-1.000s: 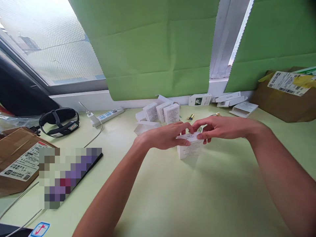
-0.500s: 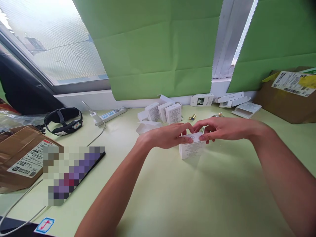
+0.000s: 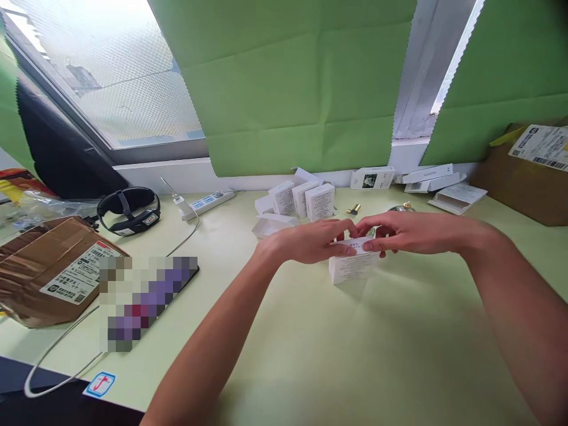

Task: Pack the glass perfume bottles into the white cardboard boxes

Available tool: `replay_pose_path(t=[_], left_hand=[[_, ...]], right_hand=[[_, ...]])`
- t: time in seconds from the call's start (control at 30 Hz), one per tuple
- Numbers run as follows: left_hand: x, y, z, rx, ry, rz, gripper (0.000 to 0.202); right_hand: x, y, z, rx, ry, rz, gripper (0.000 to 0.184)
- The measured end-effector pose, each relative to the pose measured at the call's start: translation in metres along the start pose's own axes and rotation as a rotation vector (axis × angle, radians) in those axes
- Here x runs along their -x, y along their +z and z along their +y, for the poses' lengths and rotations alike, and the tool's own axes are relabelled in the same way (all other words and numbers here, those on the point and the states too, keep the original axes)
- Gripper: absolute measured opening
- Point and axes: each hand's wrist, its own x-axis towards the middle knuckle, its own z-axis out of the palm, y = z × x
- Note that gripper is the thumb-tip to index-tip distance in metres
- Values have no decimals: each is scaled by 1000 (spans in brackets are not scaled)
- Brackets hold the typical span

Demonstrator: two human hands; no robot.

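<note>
Left hand: centre of the frame, thumb laid on the top of a small white cardboard box with printed text, the other fingers bent over towards its far edge; pinching the box near its left end. Right hand: right of centre, thumb on the same top near its right end, index finger arched to meet the left hand's fingers behind; pinching likewise, far fingertips partly hidden. The box stands upright on a pale green tabletop.

Just beyond the hands: one short gold-and-black cylindrical piece; one round metallic item with a gold-coloured part, partly covered by the right hand.

Upper centre: a cluster of upright white printed boxes; before it, one open white carton, partly behind the left wrist. Farther right, along the wall: one white box with a dark picture panel; several loose white cartons.

Right edge: one large brown cardboard carton, shipping label attached.

Left of centre: one white power strip with blue socket faces; one black padded headband device. Left edge: one creased brown cardboard parcel, labelled; beside it, one pixelated purple-toned object, details obscured. Lower left: one blue-bordered sticker with a red mark.

Top: green fabric blinds; upper left, one textured-glass window.
</note>
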Motion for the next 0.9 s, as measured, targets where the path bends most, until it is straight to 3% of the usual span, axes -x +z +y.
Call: replay_pose_path(t=[0.43,0.9], left_hand=[[-1,1,0,8,12,7,32],[-7,4,-4,111,-6,-40,33]], right_hand=[[-1,0,-1,-51,-30,-42,56],[-5,2,-1,8,70,-5,53]])
